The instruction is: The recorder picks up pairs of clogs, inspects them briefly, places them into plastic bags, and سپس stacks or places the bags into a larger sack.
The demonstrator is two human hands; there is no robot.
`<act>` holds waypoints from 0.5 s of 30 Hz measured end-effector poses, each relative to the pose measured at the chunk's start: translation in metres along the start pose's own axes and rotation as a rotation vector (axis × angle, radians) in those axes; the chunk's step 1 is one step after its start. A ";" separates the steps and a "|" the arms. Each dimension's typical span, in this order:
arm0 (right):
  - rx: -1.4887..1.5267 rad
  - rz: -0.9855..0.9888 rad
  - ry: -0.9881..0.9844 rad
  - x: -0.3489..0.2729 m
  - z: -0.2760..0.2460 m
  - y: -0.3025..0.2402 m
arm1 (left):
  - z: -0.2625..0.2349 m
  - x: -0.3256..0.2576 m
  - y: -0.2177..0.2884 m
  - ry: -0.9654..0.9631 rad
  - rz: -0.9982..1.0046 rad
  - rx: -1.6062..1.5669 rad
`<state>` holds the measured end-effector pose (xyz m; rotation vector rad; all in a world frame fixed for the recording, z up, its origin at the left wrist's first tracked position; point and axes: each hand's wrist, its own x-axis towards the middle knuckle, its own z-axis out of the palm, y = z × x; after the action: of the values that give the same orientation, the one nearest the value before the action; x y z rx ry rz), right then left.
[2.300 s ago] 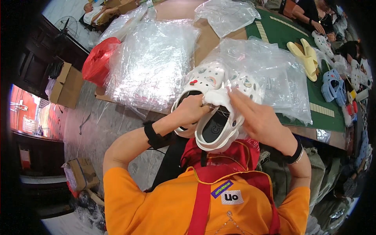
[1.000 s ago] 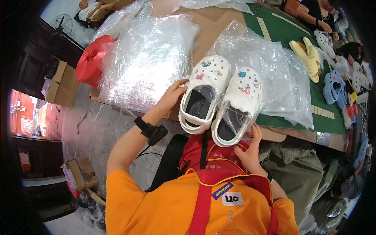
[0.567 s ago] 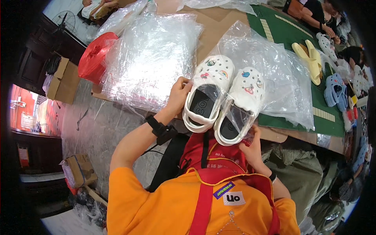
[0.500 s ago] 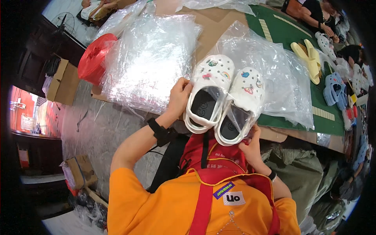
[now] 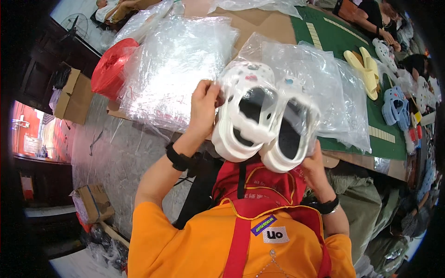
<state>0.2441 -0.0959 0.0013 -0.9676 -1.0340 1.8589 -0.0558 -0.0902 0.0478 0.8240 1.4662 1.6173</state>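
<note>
A pair of white clogs (image 5: 238, 132) with dark insoles and small colourful charms sits inside a clear plastic bag (image 5: 259, 48). Both clogs are raised above the table's near edge, heels toward me and tilted up. My left hand (image 5: 204, 104) pinches the bag at the left clog's side, fingers closed. Low at the right clog's heel, my right hand (image 5: 314, 169) is closed on the bag's other side; its fingertips are partly hidden behind the clog.
A stack of clear bags (image 5: 181, 69) lies left on the cardboard-covered table, beside a red roll (image 5: 113, 69). Yellow slides (image 5: 364, 72) and blue clogs (image 5: 395, 105) rest on the green mat (image 5: 324, 41). A person (image 5: 378, 23) sits at the far right.
The clogs have been lifted and tilted, heels rising toward me. The bag's film now stretches past the toes. My left hand has shifted slightly left and up, my right hand to the right.
</note>
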 end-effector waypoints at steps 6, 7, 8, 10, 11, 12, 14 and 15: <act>0.059 -0.133 0.119 0.016 0.023 -0.086 | 0.014 0.017 0.053 -0.083 0.169 -0.095; -0.029 -0.128 0.087 0.022 0.018 -0.100 | 0.015 0.018 0.056 -0.086 0.176 -0.096; -0.107 -0.189 0.141 0.029 0.025 -0.113 | 0.017 0.018 0.059 -0.109 0.164 -0.095; -0.281 -0.266 0.122 0.044 0.026 -0.130 | 0.019 0.019 0.066 -0.148 0.121 0.014; -0.377 -0.313 0.119 0.052 0.025 -0.136 | 0.018 0.019 0.066 -0.151 0.127 0.011; -0.381 -0.323 0.120 0.060 0.016 -0.141 | 0.017 0.018 0.068 -0.197 0.112 0.058; -0.561 -0.325 0.054 0.076 -0.003 -0.147 | 0.017 0.020 0.070 -0.253 0.158 0.083; -0.564 -0.332 0.051 0.078 -0.004 -0.151 | 0.018 0.021 0.072 -0.251 0.165 0.079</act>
<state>0.2561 0.0288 0.1162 -1.0672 -1.6247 1.2848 -0.0597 -0.0651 0.1209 1.1748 1.3186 1.5174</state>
